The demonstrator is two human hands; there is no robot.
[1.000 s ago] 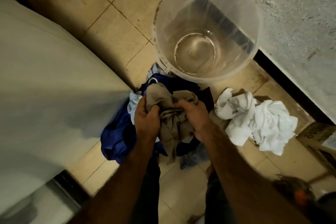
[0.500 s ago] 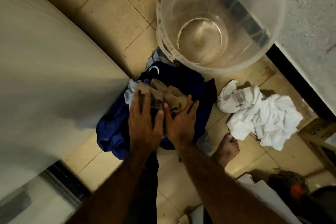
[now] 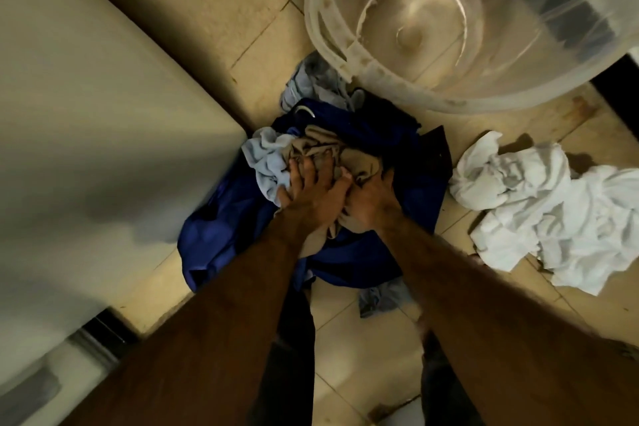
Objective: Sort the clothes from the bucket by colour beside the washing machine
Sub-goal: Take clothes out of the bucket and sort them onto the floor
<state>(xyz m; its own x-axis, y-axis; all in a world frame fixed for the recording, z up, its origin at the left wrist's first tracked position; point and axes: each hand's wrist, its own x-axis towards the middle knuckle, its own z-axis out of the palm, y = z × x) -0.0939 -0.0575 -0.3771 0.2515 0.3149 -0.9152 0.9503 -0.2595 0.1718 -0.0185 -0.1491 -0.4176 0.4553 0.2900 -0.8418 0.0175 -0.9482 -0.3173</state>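
both bare forearms reach down to the middle of the tiled floor (image 3: 207, 10). the left hand (image 3: 311, 194) lies palm down with its fingers spread on the tan cloth (image 3: 349, 156), pressing it rather than closing round it. the right hand (image 3: 370, 207), just beside the left thumb, has its fingers curled into the same cloth and grasps a fold. the tan cloth sits on top of a blue garment (image 3: 221, 228), heaped just off the washer's (image 3: 103, 114) corner.

the right fingertips are buried in the folds, and both hands hide the tan cloth's near part. the light is dim and the arms are slightly blurred.

a pale blue cloth (image 3: 266, 162) touches the tan one just left of the left hand. the clear bucket (image 3: 332, 55) stands beyond the heap, cut off by the top edge, with a grey cloth (image 3: 311, 79) against its near side. a white pile (image 3: 539, 211) lies to the right, apart from the blue heap.
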